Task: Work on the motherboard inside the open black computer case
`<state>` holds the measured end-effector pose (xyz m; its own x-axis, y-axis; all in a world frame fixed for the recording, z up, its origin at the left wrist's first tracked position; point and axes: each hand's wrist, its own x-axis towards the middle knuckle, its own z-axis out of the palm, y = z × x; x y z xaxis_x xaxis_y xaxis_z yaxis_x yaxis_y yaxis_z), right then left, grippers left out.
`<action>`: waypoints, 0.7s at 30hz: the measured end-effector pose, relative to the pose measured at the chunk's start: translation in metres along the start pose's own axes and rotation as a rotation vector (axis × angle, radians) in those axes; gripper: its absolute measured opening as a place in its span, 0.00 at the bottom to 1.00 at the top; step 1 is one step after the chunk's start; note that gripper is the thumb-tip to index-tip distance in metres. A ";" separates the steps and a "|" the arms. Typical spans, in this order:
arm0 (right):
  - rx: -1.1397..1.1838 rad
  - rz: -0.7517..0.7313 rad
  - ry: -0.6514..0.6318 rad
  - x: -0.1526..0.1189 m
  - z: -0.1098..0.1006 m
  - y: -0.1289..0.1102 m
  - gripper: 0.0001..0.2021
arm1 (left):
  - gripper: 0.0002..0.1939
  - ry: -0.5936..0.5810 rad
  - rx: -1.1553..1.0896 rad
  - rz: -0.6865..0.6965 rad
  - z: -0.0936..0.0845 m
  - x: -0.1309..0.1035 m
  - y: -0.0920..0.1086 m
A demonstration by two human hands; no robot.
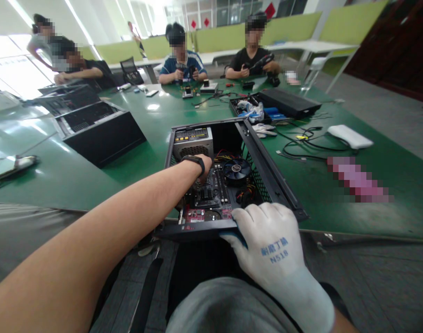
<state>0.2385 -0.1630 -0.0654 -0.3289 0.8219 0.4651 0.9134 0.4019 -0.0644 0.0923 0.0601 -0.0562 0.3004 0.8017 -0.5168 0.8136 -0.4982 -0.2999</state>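
An open black computer case (274, 171) lies at the table's near edge, its inside facing up. My left hand (206, 165), bare with a black band at the wrist, reaches down into it beside the power supply (194, 141) and over the motherboard (211, 192). Its fingers are hidden, so what they touch cannot be made out. My right hand (267, 236), in a white glove with blue print, grips the near rim of the case, fingers over the top and thumb below. A round black cooling fan (236, 171) sits on the board, with coloured wires close by.
Another black case (105, 134) stands to the left. Behind mine, an open black tray (256, 104) holds gloves and blue items. Black cables (295, 148) and a white pouch (350, 137) lie on the right of the green table (339, 215). Several people sit across it, two holding tools.
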 end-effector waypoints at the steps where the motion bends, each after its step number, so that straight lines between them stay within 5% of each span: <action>1: 0.000 -0.001 -0.001 0.000 0.000 0.000 0.14 | 0.36 -0.001 0.001 0.000 0.000 0.000 0.000; 21: -0.001 0.002 -0.007 0.001 -0.002 -0.001 0.13 | 0.37 -0.010 0.010 -0.004 -0.002 -0.003 0.002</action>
<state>0.2374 -0.1633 -0.0627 -0.3287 0.8254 0.4591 0.9143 0.3999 -0.0644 0.0945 0.0574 -0.0534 0.2923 0.8002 -0.5237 0.8098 -0.4984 -0.3096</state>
